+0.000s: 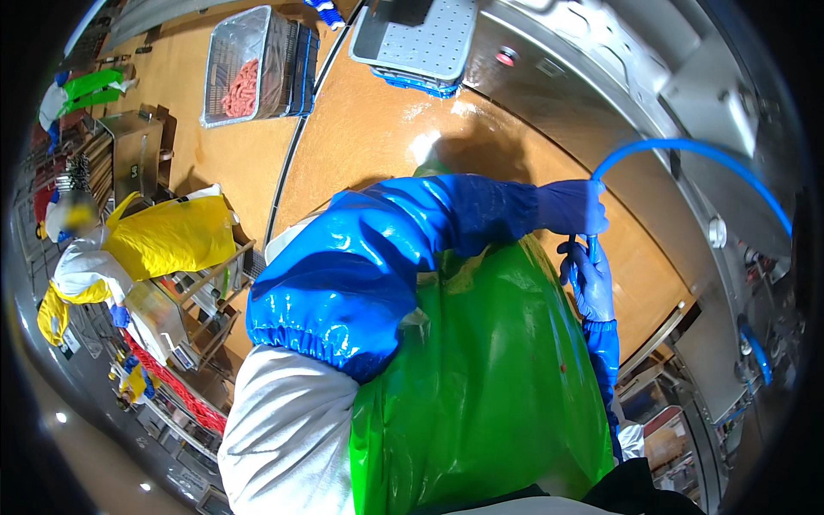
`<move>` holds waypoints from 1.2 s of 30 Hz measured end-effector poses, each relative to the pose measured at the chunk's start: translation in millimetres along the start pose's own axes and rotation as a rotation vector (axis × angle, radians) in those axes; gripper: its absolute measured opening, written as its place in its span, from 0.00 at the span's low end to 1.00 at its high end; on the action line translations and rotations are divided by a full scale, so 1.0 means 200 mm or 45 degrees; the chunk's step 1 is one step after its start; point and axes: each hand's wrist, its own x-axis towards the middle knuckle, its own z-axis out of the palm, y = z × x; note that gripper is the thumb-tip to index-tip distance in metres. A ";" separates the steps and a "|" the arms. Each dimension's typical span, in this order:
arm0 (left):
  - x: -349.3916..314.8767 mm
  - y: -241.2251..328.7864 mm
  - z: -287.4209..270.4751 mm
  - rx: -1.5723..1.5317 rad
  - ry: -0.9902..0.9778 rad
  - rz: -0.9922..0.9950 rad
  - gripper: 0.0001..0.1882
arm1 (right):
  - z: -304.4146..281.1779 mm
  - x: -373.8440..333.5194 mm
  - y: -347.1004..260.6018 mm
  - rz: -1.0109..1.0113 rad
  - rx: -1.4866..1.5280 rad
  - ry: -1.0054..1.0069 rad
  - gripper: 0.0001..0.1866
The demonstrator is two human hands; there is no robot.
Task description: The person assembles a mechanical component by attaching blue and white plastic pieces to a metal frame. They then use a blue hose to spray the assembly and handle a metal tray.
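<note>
A blue hose (687, 146) arches in from the right and runs down into my two gloved hands. My left hand (570, 207), in a blue-purple glove, is closed round the hose at the end of the arch. Just below it, my right hand (592, 287) in a blue glove has its fingers closed on a lower stretch of the same hose. What sits at the hose's lower end is hidden by my hands. Blue sleeve covers are on both my forearms, and a green apron (489, 369) hangs down my front.
Ahead stands a perforated grey tray (421, 39) on a blue one. A crate (219, 69) of ground meat is at the far left. Steel machinery (558, 86) lines the right. A person in a yellow apron (172, 236) stands left, by a wooden-framed cart. The orange floor looks wet.
</note>
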 end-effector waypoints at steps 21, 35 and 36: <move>-0.40 -0.31 -0.63 -0.273 0.294 0.005 0.19 | 0.62 0.30 -0.18 -0.077 0.126 0.326 0.08; -0.61 -0.44 -0.96 -0.464 0.160 -1.075 0.18 | 0.64 0.55 -0.39 -0.160 -0.097 0.088 0.08; -0.61 -0.45 -0.98 -0.490 0.169 -1.071 0.17 | 0.64 0.54 -0.40 -0.177 -0.125 0.056 0.08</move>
